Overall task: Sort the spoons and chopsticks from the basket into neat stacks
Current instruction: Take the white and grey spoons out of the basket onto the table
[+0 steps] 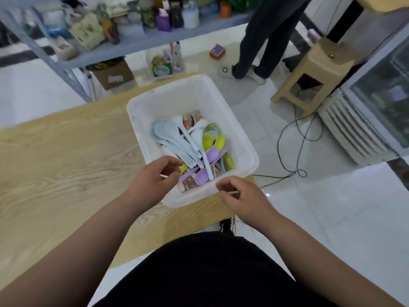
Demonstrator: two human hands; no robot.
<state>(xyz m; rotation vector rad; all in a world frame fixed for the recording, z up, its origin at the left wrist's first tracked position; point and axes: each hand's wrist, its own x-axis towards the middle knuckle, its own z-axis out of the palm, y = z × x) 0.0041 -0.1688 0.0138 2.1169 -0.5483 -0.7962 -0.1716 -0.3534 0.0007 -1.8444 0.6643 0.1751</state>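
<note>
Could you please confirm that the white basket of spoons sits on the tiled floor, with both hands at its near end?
The placement is wrong: the head view shows the basket on the wooden table. The rest holds: it contains spoons, and the left hand and right hand are at its near end.

Soft, even indoor light fills the scene and shadows are faint. The glossy white floor tiles (pixel 332 207) carry pale glare patches, and the white plastic basket (pixel 155 103) is nearly washed out along its rim. The cluttered grey metal shelf (pixel 132 43) is smeared with blur. Wide-angle distortion bends the pale wooden tabletop (pixel 66 151) towards the edges.
</note>
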